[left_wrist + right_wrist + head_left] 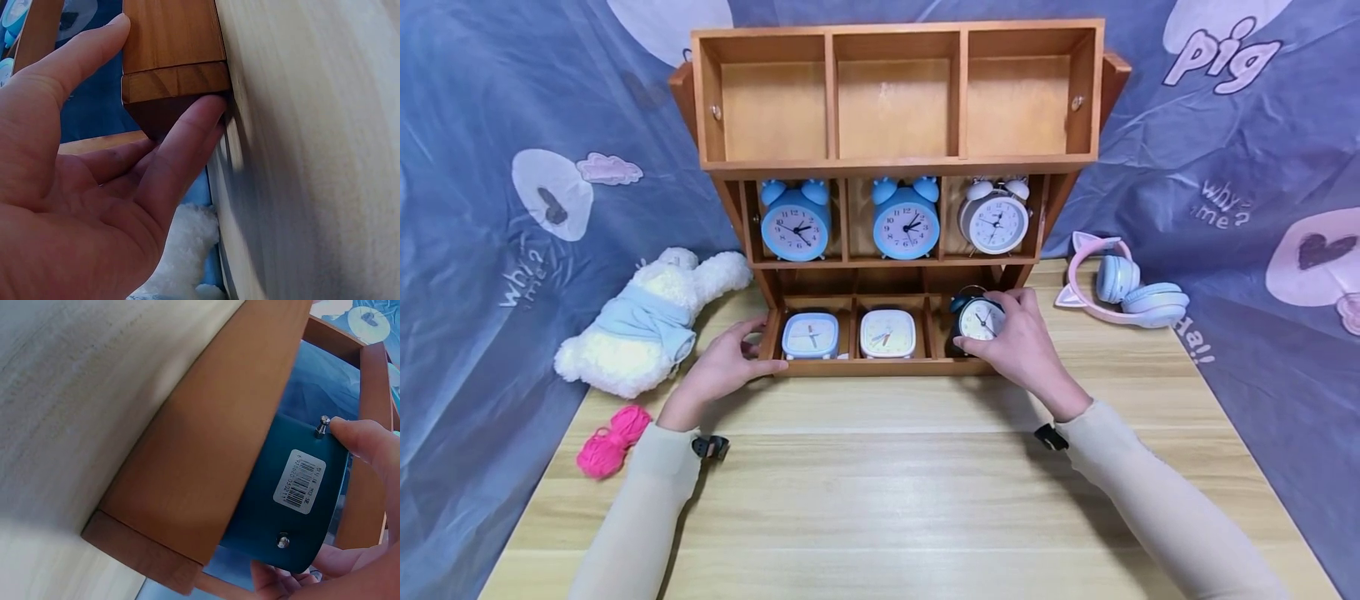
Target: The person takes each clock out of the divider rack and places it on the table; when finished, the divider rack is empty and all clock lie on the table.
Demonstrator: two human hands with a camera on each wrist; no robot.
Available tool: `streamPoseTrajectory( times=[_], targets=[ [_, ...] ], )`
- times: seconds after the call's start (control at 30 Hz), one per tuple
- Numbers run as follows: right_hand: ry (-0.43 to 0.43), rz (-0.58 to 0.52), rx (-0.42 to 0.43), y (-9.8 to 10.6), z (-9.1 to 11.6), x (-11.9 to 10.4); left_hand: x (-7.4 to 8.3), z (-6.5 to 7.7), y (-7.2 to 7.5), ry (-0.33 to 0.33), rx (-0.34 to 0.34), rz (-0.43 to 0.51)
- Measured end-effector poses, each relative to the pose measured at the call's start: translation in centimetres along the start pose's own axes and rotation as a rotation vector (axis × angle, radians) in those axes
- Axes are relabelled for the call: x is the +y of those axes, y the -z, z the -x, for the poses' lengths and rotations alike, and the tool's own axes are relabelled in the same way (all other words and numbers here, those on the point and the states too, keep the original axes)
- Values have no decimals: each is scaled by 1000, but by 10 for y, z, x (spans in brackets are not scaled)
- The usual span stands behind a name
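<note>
My right hand (1028, 343) grips a dark teal twin-bell alarm clock (982, 318) in the bottom right compartment of a wooden shelf (898, 162). In the right wrist view the clock's underside, with a barcode label (299, 481) and two metal feet, shows above the shelf's front board (200, 437). My left hand (724, 367) holds the shelf's lower left corner (175, 81), thumb on the edge and fingers around the end. Beside the teal clock sit a white square clock (887, 333) and a blue square clock (810, 335), one per compartment.
On the middle tier stand two blue twin-bell clocks (796, 225) and a white one (996, 221). The top tier (895, 108) has three bare compartments. A white plush toy (632, 333) and pink yarn (613, 442) lie left; cat-ear headphones (1120, 287) lie right.
</note>
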State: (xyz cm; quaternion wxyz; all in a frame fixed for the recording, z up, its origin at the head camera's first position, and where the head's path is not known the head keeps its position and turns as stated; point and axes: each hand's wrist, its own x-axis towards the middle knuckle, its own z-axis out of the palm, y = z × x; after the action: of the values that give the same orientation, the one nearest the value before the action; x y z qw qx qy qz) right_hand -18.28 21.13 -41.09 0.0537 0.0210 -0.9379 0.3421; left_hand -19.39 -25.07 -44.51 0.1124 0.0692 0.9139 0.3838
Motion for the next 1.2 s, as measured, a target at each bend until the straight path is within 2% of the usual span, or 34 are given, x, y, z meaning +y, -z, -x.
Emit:
streamPoseTrajectory(
  times=[0.7,1.2],
  targets=[
    [-20,10,30,29,13,10,1,0,0,-2,-2,-7],
    [-11,43,67,45,23,26,1,1,0,-6,-5,-15]
  ],
)
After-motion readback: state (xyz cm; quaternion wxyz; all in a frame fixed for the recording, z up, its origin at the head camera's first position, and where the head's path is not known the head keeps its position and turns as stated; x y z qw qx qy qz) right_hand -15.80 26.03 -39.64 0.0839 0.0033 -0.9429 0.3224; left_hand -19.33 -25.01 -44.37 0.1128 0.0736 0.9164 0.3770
